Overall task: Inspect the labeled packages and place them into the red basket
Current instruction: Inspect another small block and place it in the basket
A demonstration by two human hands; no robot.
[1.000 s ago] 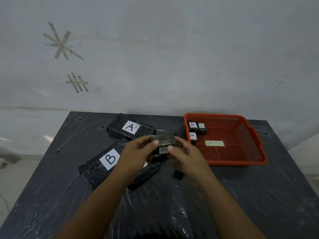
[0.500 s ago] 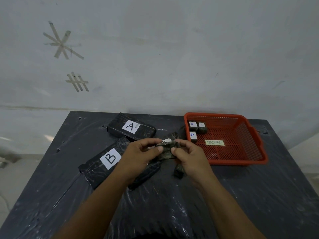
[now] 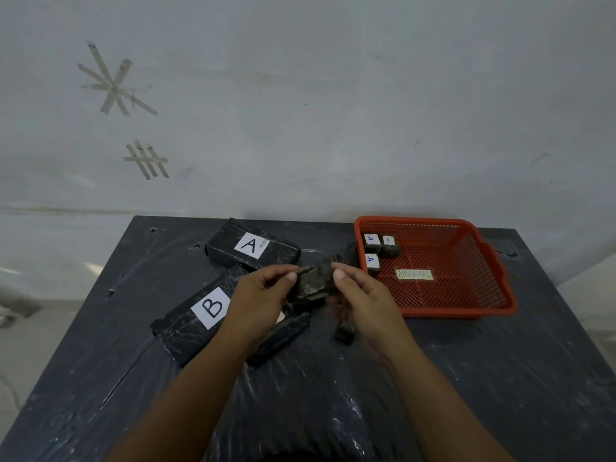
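A small dark wrapped package [image 3: 313, 281] is held above the table between both hands. My left hand [image 3: 258, 300] pinches its left end and my right hand [image 3: 361, 300] grips its right end. Its label is turned out of sight. The red basket [image 3: 493, 261] sits to the right and holds three small packages labelled A [image 3: 372, 260] in its near-left corner, plus a yellow note reading ABNORMAL [image 3: 415, 274]. Another small dark package [image 3: 345, 331] lies on the table under my right hand.
Two long black boxes lie on the left of the black plastic-covered table [image 3: 100, 345]: box A [image 3: 251, 248] at the back, box B [image 3: 200, 311] nearer, partly behind my left hand. A grey wall rises behind the table.
The package has been turned in my hands: its white A label faced me a second ago and is now hidden. Both hands stayed over the same spot.
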